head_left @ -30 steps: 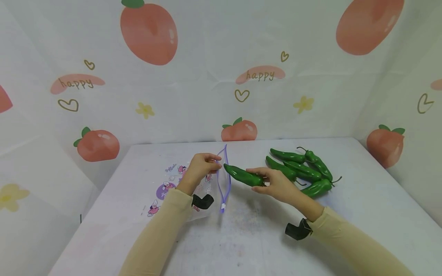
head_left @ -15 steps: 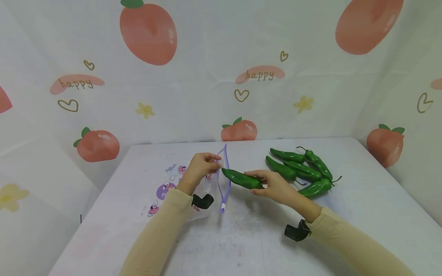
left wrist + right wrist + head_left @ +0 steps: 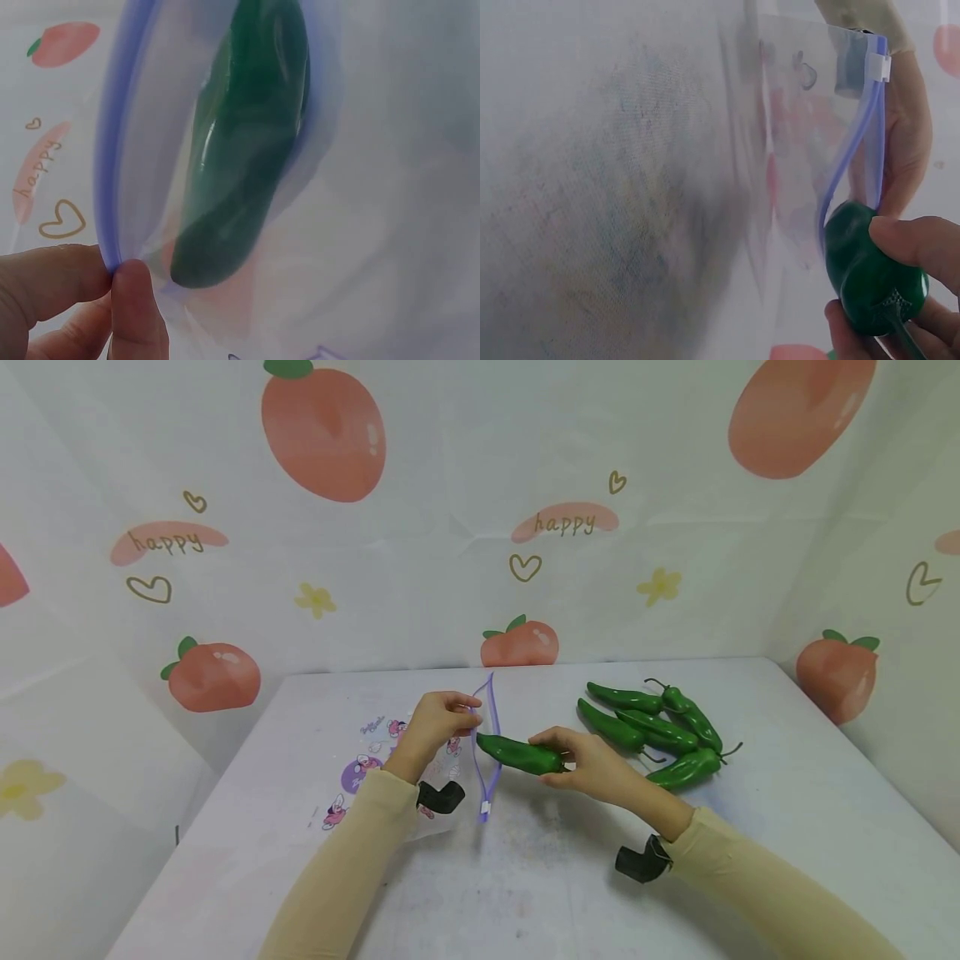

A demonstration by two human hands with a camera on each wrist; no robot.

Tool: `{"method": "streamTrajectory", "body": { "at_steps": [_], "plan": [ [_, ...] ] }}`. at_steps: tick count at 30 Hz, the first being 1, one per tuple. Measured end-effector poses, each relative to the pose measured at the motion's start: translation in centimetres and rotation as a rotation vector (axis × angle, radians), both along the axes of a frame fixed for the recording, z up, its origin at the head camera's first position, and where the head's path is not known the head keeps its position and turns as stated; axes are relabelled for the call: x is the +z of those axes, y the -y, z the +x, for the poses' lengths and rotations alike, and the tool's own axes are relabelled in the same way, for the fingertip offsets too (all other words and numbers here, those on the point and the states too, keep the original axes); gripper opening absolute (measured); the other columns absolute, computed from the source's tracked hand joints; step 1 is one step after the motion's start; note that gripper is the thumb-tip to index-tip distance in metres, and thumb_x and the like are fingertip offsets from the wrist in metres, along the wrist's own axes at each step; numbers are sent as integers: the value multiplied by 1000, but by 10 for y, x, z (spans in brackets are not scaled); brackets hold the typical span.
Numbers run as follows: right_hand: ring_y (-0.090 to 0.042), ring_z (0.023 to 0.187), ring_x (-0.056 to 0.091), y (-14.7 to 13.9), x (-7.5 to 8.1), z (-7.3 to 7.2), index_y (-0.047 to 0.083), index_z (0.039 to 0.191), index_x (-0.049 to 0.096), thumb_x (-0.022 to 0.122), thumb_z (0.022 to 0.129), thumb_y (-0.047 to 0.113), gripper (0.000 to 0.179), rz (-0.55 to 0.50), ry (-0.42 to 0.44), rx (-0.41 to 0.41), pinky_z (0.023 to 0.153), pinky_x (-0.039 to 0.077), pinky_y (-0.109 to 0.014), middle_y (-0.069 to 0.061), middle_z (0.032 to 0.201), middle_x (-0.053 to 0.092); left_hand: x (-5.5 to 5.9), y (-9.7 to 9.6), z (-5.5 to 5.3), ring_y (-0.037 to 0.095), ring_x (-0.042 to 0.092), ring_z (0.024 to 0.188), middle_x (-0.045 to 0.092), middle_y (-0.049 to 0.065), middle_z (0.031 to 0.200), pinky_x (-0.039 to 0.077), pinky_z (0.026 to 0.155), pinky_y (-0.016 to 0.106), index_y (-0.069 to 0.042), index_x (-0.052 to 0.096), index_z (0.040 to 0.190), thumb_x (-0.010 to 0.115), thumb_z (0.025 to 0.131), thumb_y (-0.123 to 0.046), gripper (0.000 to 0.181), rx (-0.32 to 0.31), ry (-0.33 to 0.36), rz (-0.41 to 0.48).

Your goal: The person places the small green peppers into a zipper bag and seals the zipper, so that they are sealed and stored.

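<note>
My left hand [image 3: 442,722] pinches the purple zip edge of a clear plastic zipper bag [image 3: 360,247] between thumb and finger, and the bag's mouth gapes toward the right. A green chili pepper [image 3: 521,754] is gripped near its stem end by my right hand [image 3: 588,764]. Its pointed tip is at the bag's mouth; in the left wrist view the pepper shows through the clear film. The right wrist view has the stem end facing the camera, with the thumb [image 3: 919,240] on top. A white slider [image 3: 880,67] sits at one end of the zip.
Several more green peppers [image 3: 660,732] lie in a loose pile on the white table [image 3: 525,893], right of my right hand. Printed pink and purple figures mark the bag's body at left. Behind the table hangs a white cloth [image 3: 420,610] with peach prints.
My right hand has moved slightly left and down with the pepper, bringing its tip from beside the bag's mouth into the opening. The left hand and the other peppers stay put.
</note>
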State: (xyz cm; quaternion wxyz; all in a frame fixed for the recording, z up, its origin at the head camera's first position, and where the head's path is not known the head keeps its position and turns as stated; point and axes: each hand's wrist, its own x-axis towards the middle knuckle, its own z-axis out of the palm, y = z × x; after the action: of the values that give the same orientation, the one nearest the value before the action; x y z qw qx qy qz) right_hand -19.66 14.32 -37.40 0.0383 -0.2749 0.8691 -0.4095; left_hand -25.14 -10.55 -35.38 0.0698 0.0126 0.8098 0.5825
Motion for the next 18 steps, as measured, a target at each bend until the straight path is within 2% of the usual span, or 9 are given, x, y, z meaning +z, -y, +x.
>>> {"method": "streamTrajectory", "body": {
  "at_steps": [9, 18],
  "plan": [
    [-19, 97, 60, -1, -3, -3, 4, 119, 61, 78, 81, 13, 43, -24, 49, 16, 92, 54, -41, -11, 116, 63, -3, -1, -1, 32, 69, 94, 67, 13, 96, 58, 81, 32, 2, 69, 110, 71, 85, -2, 25, -14, 5, 10],
    [-23, 102, 64, -1, -7, -6, 4, 119, 62, 78, 81, 14, 42, -23, 74, 7, 92, 54, -41, -12, 117, 64, -3, -1, -2, 35, 68, 97, 68, 14, 100, 58, 81, 31, 1, 69, 112, 72, 85, -6, 28, -14, 14, -12]
  ]
}}
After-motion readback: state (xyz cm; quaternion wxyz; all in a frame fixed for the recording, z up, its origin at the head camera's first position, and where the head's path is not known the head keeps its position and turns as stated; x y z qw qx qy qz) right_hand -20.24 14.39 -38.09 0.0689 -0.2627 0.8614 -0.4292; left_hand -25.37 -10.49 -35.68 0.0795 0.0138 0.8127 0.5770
